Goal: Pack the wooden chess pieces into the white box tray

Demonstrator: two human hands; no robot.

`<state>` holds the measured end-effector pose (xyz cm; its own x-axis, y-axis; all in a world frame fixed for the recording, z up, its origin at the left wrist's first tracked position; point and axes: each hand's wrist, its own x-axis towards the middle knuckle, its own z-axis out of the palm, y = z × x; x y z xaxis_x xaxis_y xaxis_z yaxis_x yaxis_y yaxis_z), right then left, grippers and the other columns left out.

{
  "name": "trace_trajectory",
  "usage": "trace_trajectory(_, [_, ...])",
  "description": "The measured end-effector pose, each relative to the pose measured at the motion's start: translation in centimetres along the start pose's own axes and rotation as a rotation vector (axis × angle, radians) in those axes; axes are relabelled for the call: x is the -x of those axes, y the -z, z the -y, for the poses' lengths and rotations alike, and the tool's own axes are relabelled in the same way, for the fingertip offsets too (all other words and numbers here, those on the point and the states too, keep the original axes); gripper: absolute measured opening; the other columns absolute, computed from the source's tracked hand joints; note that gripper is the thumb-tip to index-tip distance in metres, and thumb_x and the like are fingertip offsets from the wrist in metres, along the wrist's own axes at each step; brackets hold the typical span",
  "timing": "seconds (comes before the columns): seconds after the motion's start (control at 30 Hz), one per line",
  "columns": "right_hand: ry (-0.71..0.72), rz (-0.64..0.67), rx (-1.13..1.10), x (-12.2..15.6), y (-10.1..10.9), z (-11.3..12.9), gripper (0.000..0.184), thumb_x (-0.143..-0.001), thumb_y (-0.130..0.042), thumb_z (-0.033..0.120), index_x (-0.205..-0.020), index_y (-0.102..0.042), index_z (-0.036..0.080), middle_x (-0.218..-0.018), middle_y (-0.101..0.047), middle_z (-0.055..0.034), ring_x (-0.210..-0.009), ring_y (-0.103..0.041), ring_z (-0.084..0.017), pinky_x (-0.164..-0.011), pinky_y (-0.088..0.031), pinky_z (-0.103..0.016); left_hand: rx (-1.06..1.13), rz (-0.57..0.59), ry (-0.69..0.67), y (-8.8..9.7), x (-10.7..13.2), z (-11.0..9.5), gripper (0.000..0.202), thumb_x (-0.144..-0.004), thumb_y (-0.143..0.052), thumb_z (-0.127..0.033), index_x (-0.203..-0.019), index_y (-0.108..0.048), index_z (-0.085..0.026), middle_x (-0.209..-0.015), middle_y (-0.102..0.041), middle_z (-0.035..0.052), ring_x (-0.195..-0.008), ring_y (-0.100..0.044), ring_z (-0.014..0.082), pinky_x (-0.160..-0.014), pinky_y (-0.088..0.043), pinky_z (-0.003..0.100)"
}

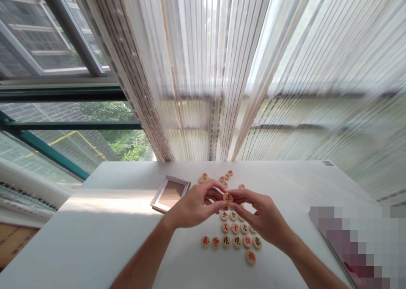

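Note:
Both my hands meet above a white table (104, 225) and pinch one round wooden chess piece (227, 197) with a red character. My left hand (196, 205) grips it from the left with thumb and fingers. My right hand (261, 217) grips it from the right. Under the hands, several more wooden pieces (236, 234) with red or black characters lie flat in rough rows. Another loose group of pieces (222, 179) lies farther back. Some pieces are hidden by my fingers.
A shallow open wooden box (171, 192) lies left of the hands. A blurred-out flat object (358, 242) sits at the table's right edge. Sheer striped curtains (241, 77) hang behind the table, with a window (57, 69) at the left.

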<state>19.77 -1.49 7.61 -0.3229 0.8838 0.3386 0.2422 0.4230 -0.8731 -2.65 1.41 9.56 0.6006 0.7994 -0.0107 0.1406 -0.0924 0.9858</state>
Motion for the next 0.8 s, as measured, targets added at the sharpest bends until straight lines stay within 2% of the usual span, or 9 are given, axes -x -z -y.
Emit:
trace_trajectory(0.1, [-0.119,0.068,-0.091,-0.1,0.5,0.4,0.029,-0.095,-0.069,0.034,-0.121,-0.071,0.023,-0.105,-0.079,-0.0067,-0.095,-0.076,-0.023,-0.088,-0.064,-0.038,-0.067,-0.028,-0.031,-0.2,0.0,-0.2,0.028,-0.092,-0.07,-0.036,-0.112,-0.061,-0.018,-0.098,-0.075,0.0083,-0.091,-0.074,0.0222,-0.078,-0.061,0.033])
trace_trajectory(0.2, [-0.225,0.121,-0.196,-0.2,0.9,0.5,0.031,-0.094,-0.069,0.036,-0.121,-0.072,0.021,-0.109,-0.077,-0.0082,-0.097,-0.075,-0.023,-0.089,-0.062,-0.038,-0.146,-0.044,-0.052,-0.5,0.0,-0.4,0.025,-0.093,-0.069,-0.034,-0.111,-0.062,-0.018,-0.099,-0.075,0.0062,-0.091,-0.074,0.0201,-0.082,-0.061,0.032])
trace_trajectory(0.4, [-0.404,0.124,-0.446,-0.7,1.0,-1.0,0.028,-0.084,-0.08,0.037,-0.102,-0.073,0.018,-0.092,-0.075,-0.004,-0.081,-0.071,-0.016,-0.073,-0.059,-0.027,-0.3,-0.05,-0.05,-1.8,-0.4,0.2,0.02,-0.095,-0.066,-0.028,-0.114,-0.063,-0.021,-0.1,-0.076,0.0033,-0.087,-0.074,0.0164,-0.08,-0.061,0.028])
trace_trajectory(0.5, [-0.456,0.09,-0.487,-0.8,0.6,-1.6,0.031,-0.078,-0.085,0.04,-0.091,-0.071,0.016,-0.079,-0.071,-0.0011,-0.07,-0.067,-0.013,-0.065,-0.055,-0.024,-0.341,-0.036,-0.049,-2.2,-0.8,0.6,0.018,-0.096,-0.065,-0.027,-0.113,-0.064,-0.021,-0.102,-0.077,0.0025,-0.086,-0.074,0.0153,-0.08,-0.06,0.027])
trace_trajectory(0.6, [-0.49,0.063,-0.47,-0.8,0.2,-2.0,0.034,-0.074,-0.088,0.043,-0.085,-0.069,0.016,-0.075,-0.072,-0.0014,-0.067,-0.066,-0.013,-0.063,-0.053,-0.023,-0.375,-0.027,-0.039,-2.2,-1.1,0.8,0.015,-0.097,-0.064,-0.027,-0.111,-0.065,-0.021,-0.101,-0.077,0.0015,-0.085,-0.074,0.0146,-0.079,-0.06,0.025])
trace_trajectory(0.8, [-0.515,0.044,-0.47,-1.0,-0.3,-2.0,0.039,-0.083,-0.077,0.054,-0.085,-0.072,0.016,-0.074,-0.075,-0.0048,-0.069,-0.072,-0.016,-0.067,-0.058,-0.026,-0.395,0.005,-0.022,-1.3,-0.9,0.7,0.013,-0.097,-0.064,-0.028,-0.107,-0.065,-0.021,-0.1,-0.077,0.0,-0.087,-0.073,0.0142,-0.081,-0.059,0.025])
